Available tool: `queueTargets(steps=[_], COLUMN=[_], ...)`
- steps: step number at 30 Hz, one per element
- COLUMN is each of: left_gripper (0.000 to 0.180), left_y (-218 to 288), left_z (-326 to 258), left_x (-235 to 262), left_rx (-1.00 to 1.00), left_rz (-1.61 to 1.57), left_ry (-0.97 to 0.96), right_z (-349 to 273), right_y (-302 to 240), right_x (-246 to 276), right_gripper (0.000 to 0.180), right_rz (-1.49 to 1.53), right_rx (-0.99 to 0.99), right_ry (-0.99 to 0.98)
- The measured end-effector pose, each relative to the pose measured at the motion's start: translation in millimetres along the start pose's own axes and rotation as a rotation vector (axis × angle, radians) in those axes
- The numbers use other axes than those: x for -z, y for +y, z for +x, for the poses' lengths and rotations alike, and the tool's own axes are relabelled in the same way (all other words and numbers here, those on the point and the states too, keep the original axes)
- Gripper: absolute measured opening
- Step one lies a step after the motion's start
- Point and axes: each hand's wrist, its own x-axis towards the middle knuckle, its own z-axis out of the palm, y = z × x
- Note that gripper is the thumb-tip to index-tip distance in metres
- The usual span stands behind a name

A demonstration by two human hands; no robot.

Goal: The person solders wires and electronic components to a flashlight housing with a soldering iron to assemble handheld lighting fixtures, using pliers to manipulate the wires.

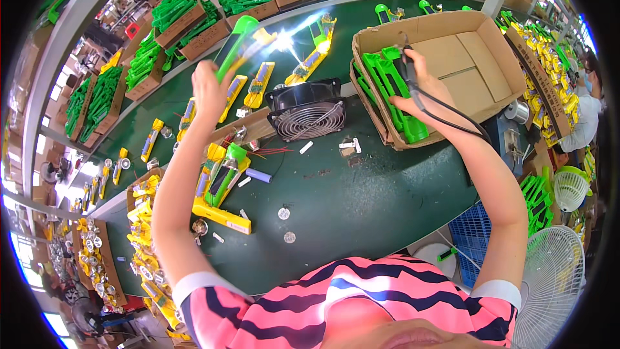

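My left hand (210, 90) is raised at the upper left, closed around a green lamp housing (237, 40). A yellow part is blurred at its far end, close to a bright white glare. Over the cardboard box (478, 90) at the right, my right hand (423, 87) grips a soldering iron (407, 64) whose black cable runs back along my forearm. Its thumb reaches down to the long green housings (392, 90) stacked in the box's left side. Whether the thumb grips one, I cannot tell.
A black fan (307, 111) stands mid-table. Yellow lamp bodies with purple cells (259, 84) line the far side. Near my left forearm lie a green-yellow lamp (226, 174), a loose purple cell (258, 175) and small white pieces. Boxes of green housings (245, 0) stand along the back.
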Motion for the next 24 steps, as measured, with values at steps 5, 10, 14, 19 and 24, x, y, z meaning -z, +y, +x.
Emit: queueTargets(steps=[5, 10, 14, 19, 24], left_gripper=[0.044, 0.061, 0.062, 0.056, 0.063], left_y=[-48.1, -40.9, -27.2, 6.3, 0.6], left_z=[23.8, 32.6, 54.8, 28.8, 2.3], left_x=[-143.9, -202.0, -176.0, -176.6, -183.9], left_rx=[0.320, 0.639, 0.213, 0.106, 0.150], left_rz=[0.139, 0.206, 0.461, 0.356, 0.174], left_ry=[0.048, -0.487, -0.522, -0.687, -0.489], right_z=[1.0, 0.0, 6.1, 0.7, 4.6], right_y=[22.0, 25.6, 23.0, 21.0, 27.2], right_x=[0.2, -2.2, -5.0, -9.9, -10.7], right_gripper=[0.078, 0.081, 0.086, 0.096, 0.091], right_rz=[-0.027, -0.021, 0.039, -0.191, -0.085], right_rx=[0.000, -0.090, -0.130, 0.118, 0.024], right_ry=[0.086, 0.042, 0.016, 0.046, -0.014])
